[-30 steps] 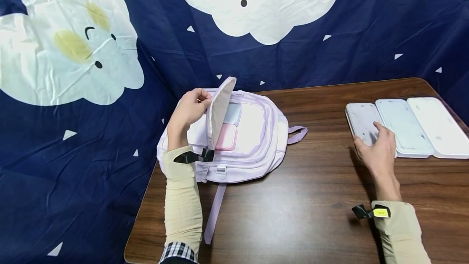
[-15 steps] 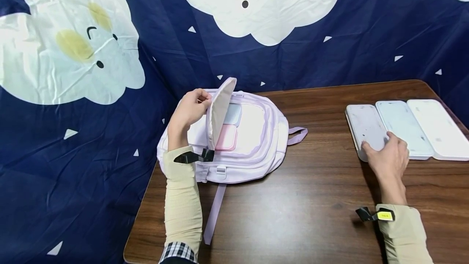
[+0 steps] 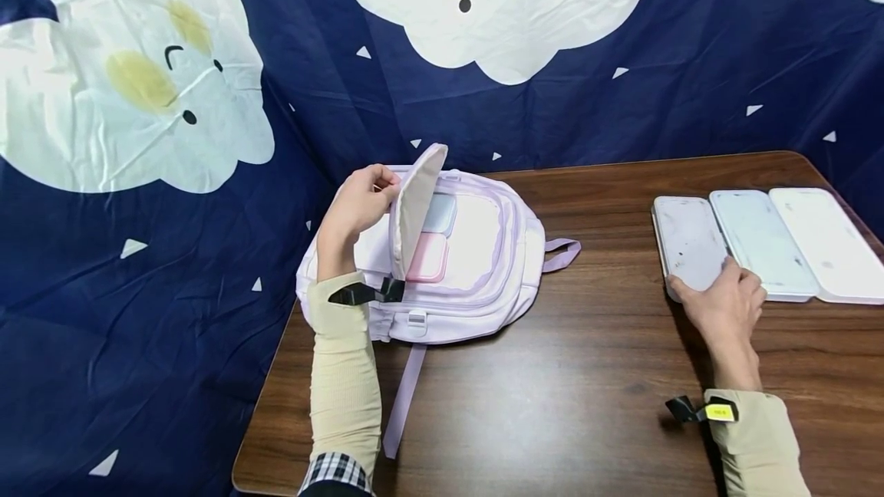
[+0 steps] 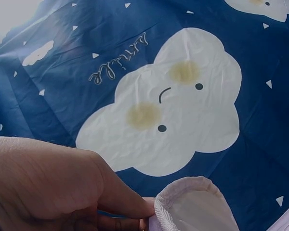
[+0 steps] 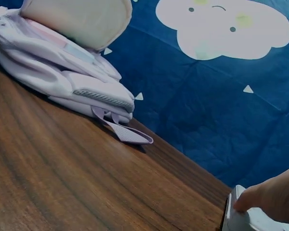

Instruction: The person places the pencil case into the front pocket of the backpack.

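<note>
A pale lilac backpack (image 3: pixel 483 320) lies on the table with its front flap (image 3: pixel 414 213) raised. My left hand (image 3: pixel 359 202) pinches the flap's edge between thumb and fingers; the left wrist view shows the thumb against the zipper edge (image 4: pixel 164 214). Beneath the flap lie a pink case (image 3: pixel 428 258) and a light blue case (image 3: pixel 440 215). At the right, my right hand (image 3: pixel 725 309) grips the near end of a greyish-white flat case (image 3: pixel 688 236), thumb on its left side and fingers on its right. In the right wrist view the thumb touches the case (image 5: pixel 238 221).
Right of the gripped case lie a pale blue case (image 3: pixel 763 240) and a white case (image 3: pixel 829 244), side by side. Two lilac straps (image 3: pixel 562 254) extend from the backpack over the wooden table (image 3: pixel 552 405). A navy cloud-print cloth (image 3: pixel 552 113) hangs behind.
My right hand has moved from above the greyish-white case to its near end and now grips it. My left hand still holds the flap raised.
</note>
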The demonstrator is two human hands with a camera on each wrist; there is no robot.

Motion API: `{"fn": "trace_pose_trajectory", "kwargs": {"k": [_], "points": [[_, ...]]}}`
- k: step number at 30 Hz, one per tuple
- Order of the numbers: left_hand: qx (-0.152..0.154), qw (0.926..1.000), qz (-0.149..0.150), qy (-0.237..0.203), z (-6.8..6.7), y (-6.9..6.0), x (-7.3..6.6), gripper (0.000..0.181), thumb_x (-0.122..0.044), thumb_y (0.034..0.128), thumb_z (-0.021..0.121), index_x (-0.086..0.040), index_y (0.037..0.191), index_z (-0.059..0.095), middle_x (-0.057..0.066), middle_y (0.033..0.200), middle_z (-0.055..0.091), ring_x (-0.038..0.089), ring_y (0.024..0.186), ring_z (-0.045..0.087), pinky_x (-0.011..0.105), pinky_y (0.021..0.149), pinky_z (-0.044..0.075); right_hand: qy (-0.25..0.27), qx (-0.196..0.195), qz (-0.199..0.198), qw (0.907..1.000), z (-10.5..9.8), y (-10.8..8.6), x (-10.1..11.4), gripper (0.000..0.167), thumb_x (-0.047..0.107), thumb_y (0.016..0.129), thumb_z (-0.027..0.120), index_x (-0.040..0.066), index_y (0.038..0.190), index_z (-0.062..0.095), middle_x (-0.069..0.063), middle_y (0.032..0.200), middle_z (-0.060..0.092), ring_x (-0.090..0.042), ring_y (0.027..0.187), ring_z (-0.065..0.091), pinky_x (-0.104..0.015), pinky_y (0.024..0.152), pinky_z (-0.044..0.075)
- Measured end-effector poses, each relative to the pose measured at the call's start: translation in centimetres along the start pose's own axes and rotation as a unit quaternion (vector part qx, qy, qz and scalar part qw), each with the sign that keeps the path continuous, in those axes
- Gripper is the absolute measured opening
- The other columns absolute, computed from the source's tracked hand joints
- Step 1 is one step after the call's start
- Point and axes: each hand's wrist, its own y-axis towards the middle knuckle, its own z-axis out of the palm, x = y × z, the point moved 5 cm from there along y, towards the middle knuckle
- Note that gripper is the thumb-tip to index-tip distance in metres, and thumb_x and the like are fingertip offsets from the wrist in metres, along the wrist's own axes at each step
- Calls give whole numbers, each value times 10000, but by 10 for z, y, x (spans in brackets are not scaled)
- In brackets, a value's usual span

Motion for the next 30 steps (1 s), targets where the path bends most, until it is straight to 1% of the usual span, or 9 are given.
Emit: {"fn": "trace_pose_trajectory", "kwargs": {"k": [3, 5, 8, 10, 13, 19, 27, 30], "points": [[13, 10000, 1, -36, 0, 0, 0, 161, -84, 939, 514, 16, 1030, 602, 103, 914, 583, 169, 763, 532, 247, 651, 439, -74, 163, -19, 9998, 2, -2, 1, 1042, 458, 827, 669, -133, 1443, 70, -452, 1393, 97, -595, 1257, 151, -664, 967, 242], [8, 10000, 19, -21, 0, 1, 0, 161, -83, 938, 514, 17, 1028, 603, 104, 919, 586, 169, 769, 534, 248, 651, 439, -132, 257, 33, 9996, 3, -3, 1, 1063, 481, 826, 664, -148, 1433, 59, -465, 1377, 107, -605, 1246, 160, -673, 943, 270], [2, 10000, 46, 25, 0, 1, -1, 161, -83, 935, 515, 15, 1024, 607, 107, 920, 591, 172, 773, 535, 249, 647, 437, -154, 296, 185, 9993, 4, -3, 1, 1061, 490, 828, 658, -155, 1430, 69, -467, 1371, 146, -601, 1260, 169, -671, 969, 272], [-1, 10000, 59, 44, 0, 1, -1, 162, -82, 934, 514, 15, 1022, 608, 107, 917, 592, 173, 771, 535, 252, 644, 436, -143, 259, 251, 9992, 4, -3, 1, 1040, 489, 826, 662, -161, 1421, 109, -464, 1357, 190, -595, 1263, 187, -657, 995, 261], [-12, 9999, 57, 89, 0, 1, -2, 161, -83, 932, 514, 11, 1019, 612, 106, 904, 593, 173, 762, 533, 255, 638, 434, -122, 158, 234, 9995, 3, -3, -1, 1003, 483, 824, 667, -168, 1402, 169, -455, 1343, 232, -588, 1261, 211, -641, 1017, 241], [-26, 9998, 39, 183, 1, 1, -2, 166, -91, 930, 517, 3, 1023, 619, 103, 913, 604, 174, 772, 541, 257, 650, 436, -176, -137, -11, 9998, 1, -3, -3, 902, 430, 832, 657, -195, 1351, 265, -444, 1302, 296, -596, 1202, 276, -618, 1001, 248], [-5, 9999, 43, 162, 2, 1, -3, 166, -86, 927, 514, 5, 1021, 616, 101, 910, 599, 172, 766, 537, 256, 652, 435, 65, -650, -387, 9971, -5, -6, 4, 826, 341, 816, 680, -173, 1352, 318, -398, 1292, 362, -562, 1184, 345, -591, 1003, 264], [4, 9999, 45, 122, 2, 1, -4, 168, -83, 926, 515, 11, 1022, 616, 100, 904, 595, 164, 753, 535, 251, 652, 437, 93, -739, -511, 9959, -8, -6, 7, 840, 336, 813, 684, -165, 1373, 308, -395, 1291, 369, -554, 1185, 354, -593, 997, 273]]}}
